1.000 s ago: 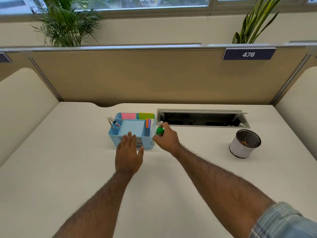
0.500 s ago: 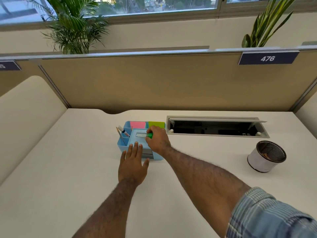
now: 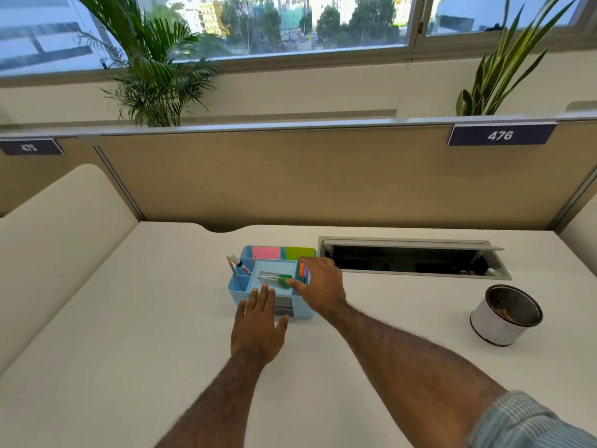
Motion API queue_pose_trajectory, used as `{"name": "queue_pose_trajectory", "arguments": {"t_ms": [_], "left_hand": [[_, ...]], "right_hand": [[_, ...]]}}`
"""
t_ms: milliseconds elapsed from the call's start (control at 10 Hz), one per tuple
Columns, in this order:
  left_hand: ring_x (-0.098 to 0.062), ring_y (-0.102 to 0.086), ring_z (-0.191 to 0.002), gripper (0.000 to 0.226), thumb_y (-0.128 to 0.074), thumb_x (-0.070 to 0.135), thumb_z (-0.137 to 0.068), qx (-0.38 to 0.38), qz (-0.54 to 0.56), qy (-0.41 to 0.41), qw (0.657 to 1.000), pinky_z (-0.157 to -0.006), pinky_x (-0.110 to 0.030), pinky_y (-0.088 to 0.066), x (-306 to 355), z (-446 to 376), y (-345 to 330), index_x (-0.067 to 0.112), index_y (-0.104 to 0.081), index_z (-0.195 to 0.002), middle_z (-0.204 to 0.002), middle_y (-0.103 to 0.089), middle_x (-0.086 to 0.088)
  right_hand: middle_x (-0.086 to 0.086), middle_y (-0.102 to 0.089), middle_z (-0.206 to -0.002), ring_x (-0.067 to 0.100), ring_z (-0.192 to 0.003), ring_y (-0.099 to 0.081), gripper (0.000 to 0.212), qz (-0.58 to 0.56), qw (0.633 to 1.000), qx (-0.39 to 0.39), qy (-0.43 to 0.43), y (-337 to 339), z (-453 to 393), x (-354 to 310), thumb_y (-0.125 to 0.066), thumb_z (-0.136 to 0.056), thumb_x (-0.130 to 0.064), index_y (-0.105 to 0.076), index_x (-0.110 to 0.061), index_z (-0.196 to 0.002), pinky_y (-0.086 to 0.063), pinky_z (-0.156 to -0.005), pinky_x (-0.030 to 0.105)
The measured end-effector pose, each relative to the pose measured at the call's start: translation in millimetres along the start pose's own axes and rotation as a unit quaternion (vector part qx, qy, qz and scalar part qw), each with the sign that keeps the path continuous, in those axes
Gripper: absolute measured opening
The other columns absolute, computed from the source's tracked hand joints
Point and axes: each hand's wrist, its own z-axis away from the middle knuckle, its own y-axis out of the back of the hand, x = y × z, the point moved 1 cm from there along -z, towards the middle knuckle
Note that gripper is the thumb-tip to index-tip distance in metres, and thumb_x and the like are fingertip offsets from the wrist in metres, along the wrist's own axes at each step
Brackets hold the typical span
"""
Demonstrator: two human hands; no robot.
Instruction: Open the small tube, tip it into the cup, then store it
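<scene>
The desk (image 3: 135,334) carries a blue organizer (image 3: 237,287), with the cup (image 3: 504,316) well apart to its right. The left hand (image 3: 256,328) lies flat, fingers spread, against the organizer's front. The right hand (image 3: 318,286) hovers loose-fingered, thumb by the green cap. The tube (image 3: 274,279) lies in the middle compartment.

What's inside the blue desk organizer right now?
The blue organizer holds a clear tube with a green cap lying in its middle tray, pink and green sticky notes, a pencil and a marker. The right hand covers part of the coloured pens.
</scene>
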Motion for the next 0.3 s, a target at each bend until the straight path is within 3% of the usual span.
{"name": "queue_pose_trajectory", "arguments": {"t_ms": [300], "left_hand": [[-0.020, -0.008, -0.150, 0.071, -0.030, 0.055, -0.094, -0.007, 0.028, -0.030, 0.999, -0.121, -0.039, -0.005, 57, 11, 36, 0.019, -0.012, -0.153, -0.163, -0.013, -0.001]], "right_hand": [[-0.004, -0.060, -0.132, 0.017, -0.127, -0.045, 0.058, 0.123, 0.992, 0.008, 0.023, 85, 30, 43, -0.051, -0.085, -0.063, -0.057, -0.025, -0.128, -0.032, -0.107, 0.038]]}}
